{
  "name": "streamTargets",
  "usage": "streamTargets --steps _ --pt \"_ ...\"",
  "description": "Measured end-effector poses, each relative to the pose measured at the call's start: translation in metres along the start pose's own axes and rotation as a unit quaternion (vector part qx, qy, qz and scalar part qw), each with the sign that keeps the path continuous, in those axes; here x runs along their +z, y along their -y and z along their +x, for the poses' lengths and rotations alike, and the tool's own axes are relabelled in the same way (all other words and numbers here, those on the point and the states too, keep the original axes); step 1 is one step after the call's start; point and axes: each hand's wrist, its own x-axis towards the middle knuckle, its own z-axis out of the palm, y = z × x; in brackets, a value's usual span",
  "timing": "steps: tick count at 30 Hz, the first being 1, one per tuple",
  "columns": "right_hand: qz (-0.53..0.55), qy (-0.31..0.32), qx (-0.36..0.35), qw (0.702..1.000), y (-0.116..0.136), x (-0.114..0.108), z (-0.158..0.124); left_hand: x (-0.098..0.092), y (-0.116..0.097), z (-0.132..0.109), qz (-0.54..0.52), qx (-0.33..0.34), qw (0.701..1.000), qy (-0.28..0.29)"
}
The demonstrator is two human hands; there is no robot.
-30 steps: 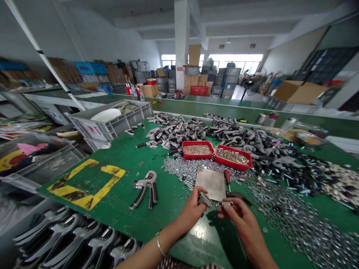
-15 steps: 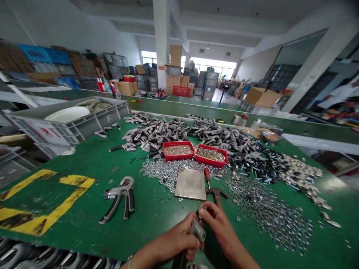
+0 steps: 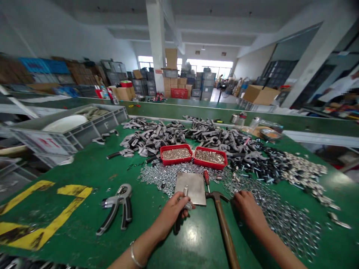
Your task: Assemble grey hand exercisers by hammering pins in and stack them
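Observation:
My left hand (image 3: 177,209) is closed round a grey and black hand-grip strengthener handle (image 3: 177,226), at the near edge of a square steel plate (image 3: 190,185). A coil spring (image 3: 185,191) stands upright from the held part, above my thumb. My right hand (image 3: 249,209) reaches to the near edge of the loose washers (image 3: 276,213), its fingers curled together and tips down. What lies between those fingertips is hidden. A claw hammer (image 3: 223,220) lies between my hands, its head by the plate. A whole hand-grip strengthener (image 3: 119,207) lies on the left.
Two red trays (image 3: 176,161) of small metal parts stand behind the plate, beside a red screwdriver (image 3: 206,177). Heaped grey handles (image 3: 157,134) fill the back of the green table (image 3: 81,209). Black parts (image 3: 263,164) lie right. A grey crate (image 3: 84,129) stands left.
My hands have parted. The left has moved forward to the plate with the handle, its spring now showing upright. The right has moved away to the washers, uncovering the hammer's handle.

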Motion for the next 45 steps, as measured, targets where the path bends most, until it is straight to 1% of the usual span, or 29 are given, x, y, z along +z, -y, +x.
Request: streamTargets --steps 3,4,5,6,10,13,15,17,19,21,23,25,26,27,28,29,31,32,33,35,37,38,39,40,41,42,43,44,45 --pt "0.02 -0.019 0.006 1.0 -0.004 0.004 0.009 0.003 0.001 0.008 0.093 0.073 0.987 -0.106" --pt "0.03 -0.023 0.013 0.999 -0.007 0.005 0.014 0.005 0.002 0.009 0.112 0.092 0.981 -0.129" --pt "0.041 -0.024 0.021 0.999 -0.011 0.005 0.019 0.008 0.001 0.01 0.121 0.103 0.978 -0.137" --pt "0.052 -0.024 0.031 0.998 -0.015 0.005 0.025 0.011 0.001 0.011 0.12 0.108 0.978 -0.13" --pt "0.075 -0.007 0.049 0.996 -0.041 -0.002 0.055 0.021 -0.002 0.012 0.078 0.083 0.992 -0.056" --pt "0.059 0.0 0.035 0.998 -0.05 -0.012 0.058 0.021 -0.001 0.014 0.044 0.054 0.997 -0.044" --pt "0.048 0.007 0.015 0.999 -0.042 -0.014 0.045 0.02 0.002 0.014 0.037 0.035 0.997 -0.052" --pt "0.05 0.027 -0.009 0.998 -0.026 -0.011 0.025 0.021 0.005 0.014 0.037 0.018 0.998 -0.056" --pt "0.059 0.044 -0.023 0.997 -0.011 -0.005 0.009 0.025 0.005 0.013 0.042 0.005 0.998 -0.044" --pt "0.068 0.046 -0.021 0.996 -0.001 -0.002 0.001 0.03 0.004 0.012 0.054 0.0 0.998 -0.021" --pt "0.077 0.036 -0.01 0.996 0.003 -0.005 -0.001 0.036 0.002 0.011 0.074 0.015 0.997 -0.01" --pt "0.087 0.021 0.003 0.996 0.01 -0.014 -0.002 0.04 0.0 0.01 0.097 0.044 0.994 -0.026" --pt "0.122 0.013 0.02 0.992 0.017 -0.018 -0.004 0.042 -0.001 0.009 0.107 0.057 0.992 -0.043" --pt "0.189 0.012 0.047 0.981 0.027 -0.022 -0.007 0.044 -0.002 0.008 0.116 0.068 0.989 -0.06" --pt "0.286 0.022 0.08 0.955 0.04 -0.025 -0.01 0.047 -0.003 0.008 0.121 0.077 0.987 -0.074" --pt "0.401 0.04 0.12 0.907 0.055 -0.026 -0.013 0.05 -0.005 0.008 0.123 0.083 0.985 -0.085" --pt "0.606 0.079 0.188 0.769 0.086 -0.023 -0.016 0.056 -0.007 0.009 0.122 0.096 0.983 -0.095" --pt "0.67 0.093 0.206 0.707 0.101 -0.019 -0.016 0.06 -0.008 0.01 0.12 0.103 0.983 -0.098" --pt "0.714 0.1 0.216 0.658 0.114 -0.016 -0.016 0.063 -0.007 0.011 0.119 0.112 0.981 -0.101" --pt "0.77 0.104 0.224 0.588 0.132 -0.009 -0.012 0.066 -0.003 0.013 0.118 0.124 0.979 -0.11" --pt "0.805 0.125 0.233 0.532 0.142 -0.006 -0.009 0.066 0.005 0.015 0.121 0.123 0.977 -0.125" --pt "0.815 0.138 0.24 0.51 0.144 -0.006 -0.008 0.065 0.009 0.014 0.121 0.117 0.977 -0.132" --pt "0.819 0.151 0.244 0.497 0.145 -0.006 -0.007 0.063 0.013 0.014 0.121 0.109 0.977 -0.141" --pt "0.817 0.162 0.244 0.496 0.145 -0.007 -0.007 0.062 0.017 0.013 0.121 0.101 0.976 -0.149" --pt "0.809 0.17 0.238 0.51 0.144 -0.008 -0.007 0.061 0.019 0.011 0.123 0.095 0.976 -0.154" --pt "0.793 0.174 0.226 0.539 0.143 -0.009 -0.008 0.061 0.019 0.01 0.127 0.089 0.975 -0.158" --pt "0.768 0.169 0.209 0.582 0.142 -0.01 -0.009 0.061 0.018 0.008 0.133 0.084 0.975 -0.159" --pt "0.732 0.154 0.191 0.636 0.14 -0.01 -0.01 0.061 0.015 0.006 0.137 0.083 0.975 -0.157" --pt "0.686 0.128 0.165 0.698 0.139 -0.011 -0.012 0.061 0.01 0.004 0.139 0.083 0.976 -0.148"
